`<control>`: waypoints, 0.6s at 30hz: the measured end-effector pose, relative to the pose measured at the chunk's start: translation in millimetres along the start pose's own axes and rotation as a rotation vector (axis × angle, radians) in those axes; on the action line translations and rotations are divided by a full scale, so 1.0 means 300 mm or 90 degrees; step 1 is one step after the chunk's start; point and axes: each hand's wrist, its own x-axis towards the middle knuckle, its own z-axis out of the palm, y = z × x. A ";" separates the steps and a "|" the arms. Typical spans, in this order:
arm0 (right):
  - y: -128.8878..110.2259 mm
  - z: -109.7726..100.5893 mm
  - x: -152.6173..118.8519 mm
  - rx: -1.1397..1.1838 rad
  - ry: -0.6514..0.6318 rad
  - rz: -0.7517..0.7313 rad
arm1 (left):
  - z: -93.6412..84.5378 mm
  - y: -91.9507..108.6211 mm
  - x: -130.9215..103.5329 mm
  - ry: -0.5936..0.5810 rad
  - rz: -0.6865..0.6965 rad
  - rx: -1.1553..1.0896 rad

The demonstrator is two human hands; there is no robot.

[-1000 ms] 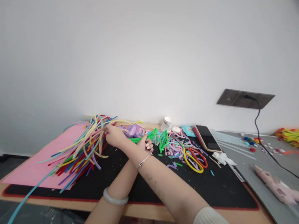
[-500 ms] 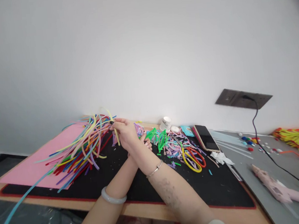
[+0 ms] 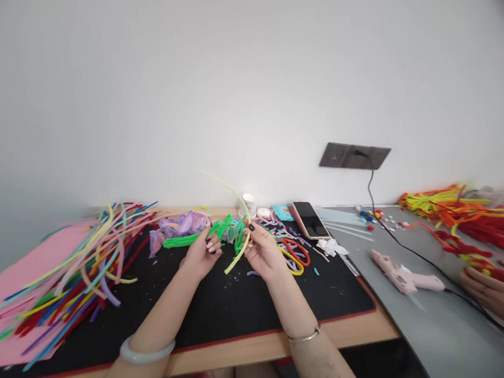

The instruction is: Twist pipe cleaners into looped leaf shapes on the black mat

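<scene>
My right hand (image 3: pixel 264 250) pinches a pale yellow pipe cleaner (image 3: pixel 242 249) between thumb and fingertips. One end of it arcs up and left against the wall; the other points down toward the mat. My left hand (image 3: pixel 202 254) has its fingers curled in, and whatever it may hold is hidden. Close behind it lie green pipe cleaners (image 3: pixel 180 241), and shaped green loops (image 3: pixel 222 226) sit between the two hands. Scissors with red and yellow handles (image 3: pixel 295 256) rest just right of my right hand.
Loose coloured pipe cleaners (image 3: pixel 77 277) cover pink sheets (image 3: pixel 4 296) at left. Behind stand a paper cup (image 3: pixel 248 203) and a phone (image 3: pixel 311 219). Right, on a grey table, are a corded glue gun (image 3: pixel 405 275), pom-poms (image 3: pixel 370 216) and another person's hands (image 3: pixel 502 289).
My right hand has drawn the yellow pipe cleaner away from the pile to the right. My arms have uncrossed. The view has turned right, bringing another person's hands into sight.
</scene>
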 end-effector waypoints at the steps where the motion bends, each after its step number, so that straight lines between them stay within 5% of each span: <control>1: -0.022 -0.027 -0.013 0.002 0.020 -0.038 | -0.002 0.003 -0.001 0.006 -0.005 -0.008; 10: -0.224 -0.181 -0.056 -0.037 0.256 -0.441 | 0.023 0.000 -0.021 0.011 -0.018 -0.010; 18: -0.382 -0.313 -0.062 -0.108 0.367 -0.580 | 0.014 -0.004 -0.009 0.017 -0.017 0.006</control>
